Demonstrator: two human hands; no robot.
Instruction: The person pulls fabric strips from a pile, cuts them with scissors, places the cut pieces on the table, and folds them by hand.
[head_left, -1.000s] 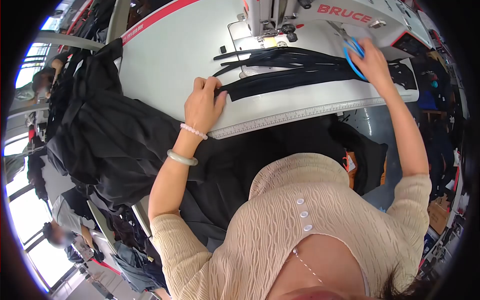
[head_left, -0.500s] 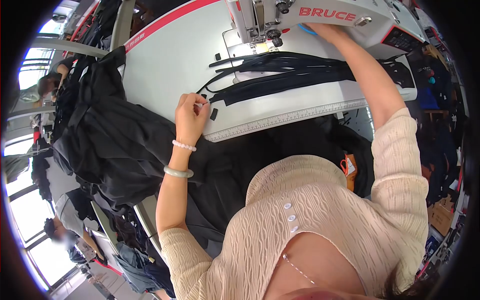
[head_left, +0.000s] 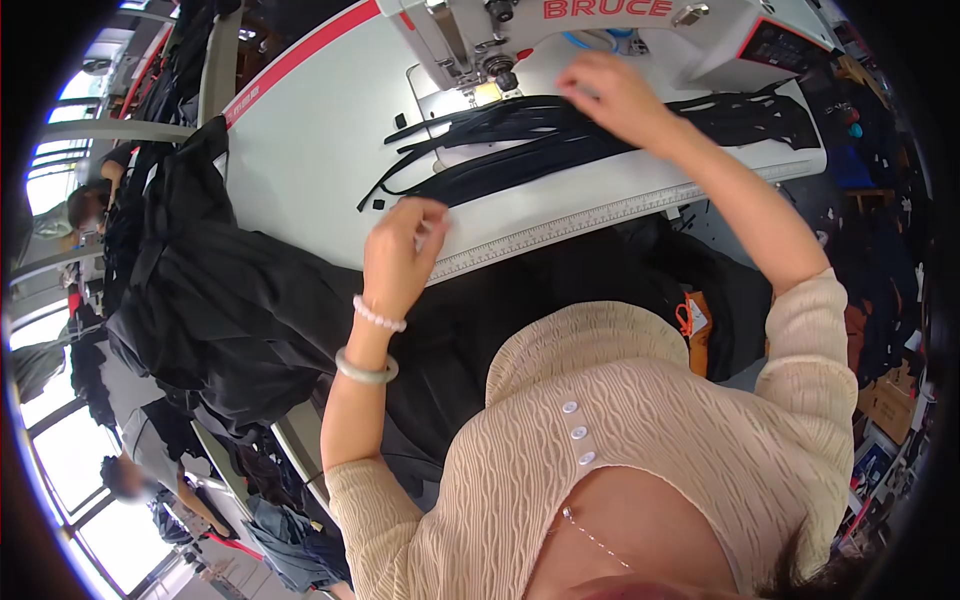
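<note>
My left hand [head_left: 402,255] is over the left part of the white sewing table, its fingers curled and the thumb close to the fingertips. Anything between them is too blurred to make out. Just past those fingertips lie the left ends of a bundle of black fabric strips [head_left: 520,170]. Above the upper strips, right of the needle area, hovers my right hand [head_left: 618,100] with bent, pinched fingers; what they hold, if anything, is hidden. Two small black scraps lie near the strips' left ends: one scrap [head_left: 402,121] higher up, another scrap [head_left: 378,204] nearer my left hand.
A white sewing machine [head_left: 600,12] stands over the table's back. Blue ring-shaped handles [head_left: 590,40] lie beneath its arm. A printed ruler [head_left: 560,232] runs along the front edge. Black garments [head_left: 280,270] hang at left and across my lap. Other people are at far left.
My right hand has come out from under the machine arm, moving left and toward me over the strips. My left hand has shifted slightly right and nearer me. The view has shifted a little.
</note>
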